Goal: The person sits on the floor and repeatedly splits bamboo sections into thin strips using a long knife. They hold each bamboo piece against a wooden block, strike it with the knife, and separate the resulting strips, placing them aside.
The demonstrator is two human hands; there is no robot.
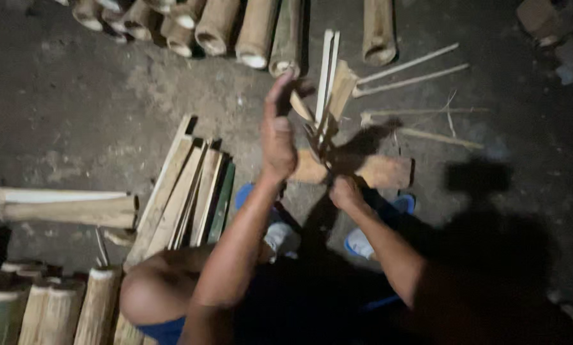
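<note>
A bundle of split bamboo strips [330, 89] stands upright on a flat wooden block [383, 171] on the dirt floor. My left hand [277, 131] is raised beside the strips, palm flat and fingers stretched up, its fingertips next to a short bamboo sliver [300, 106]. Lower down, my right hand [345, 193] is closed in a fist around a dark tool [322, 150] that reaches into the base of the strips. The tool's shape is lost in shadow and blur.
Flat bamboo slats [184, 191] lie in a stack to the left. Round bamboo sections line the top edge [254, 32] and the bottom left corner [50, 306]. A half-split length [66, 207] lies at left. Thin sticks [414, 70] are scattered at upper right. My feet wear blue sandals [401, 204].
</note>
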